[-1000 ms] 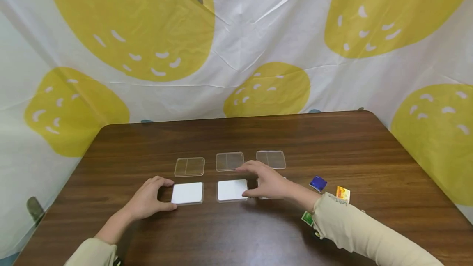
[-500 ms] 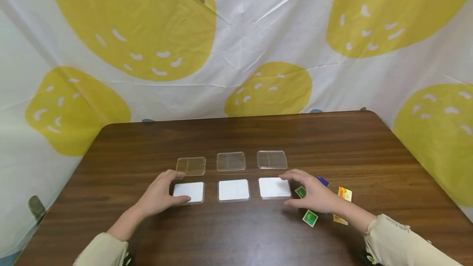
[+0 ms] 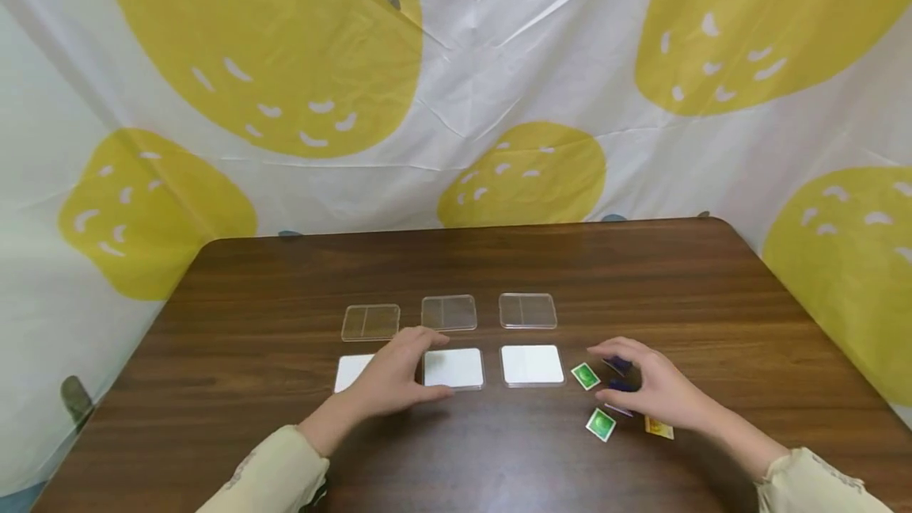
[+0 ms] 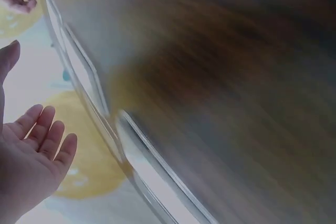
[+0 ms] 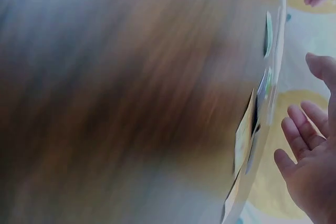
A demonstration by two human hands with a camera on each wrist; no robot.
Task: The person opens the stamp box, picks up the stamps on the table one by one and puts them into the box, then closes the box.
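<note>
My left hand [image 3: 395, 370] hovers with spread, relaxed fingers and holds nothing. It overlaps the left white card [image 3: 351, 370], and its fingertips are at the middle white card [image 3: 454, 368], which lies in a clear plastic case. In the left wrist view, the left palm [image 4: 31, 163] shows bare. My right hand [image 3: 659, 382], thumb and fingers apart, is over a cluster of small stamp-like pieces; dark blue ones [image 3: 617, 365] show in its gap. Green pieces [image 3: 601, 424] lie just left of it, and an orange one [image 3: 659, 427] is partly hidden beneath it.
A third white card [image 3: 532, 364] lies in its clear case, to the right of the middle one. Behind the cards, three clear plastic lids [image 3: 527, 310] form a row on the brown wooden table [image 3: 456, 260]. A lemon-patterned cloth [image 3: 342, 180] hangs behind the table.
My left hand has moved right, from the left card to the middle one. My right hand has travelled right, from the middle and right cards to the stamp-like pieces. The cards and lids stay in place.
</note>
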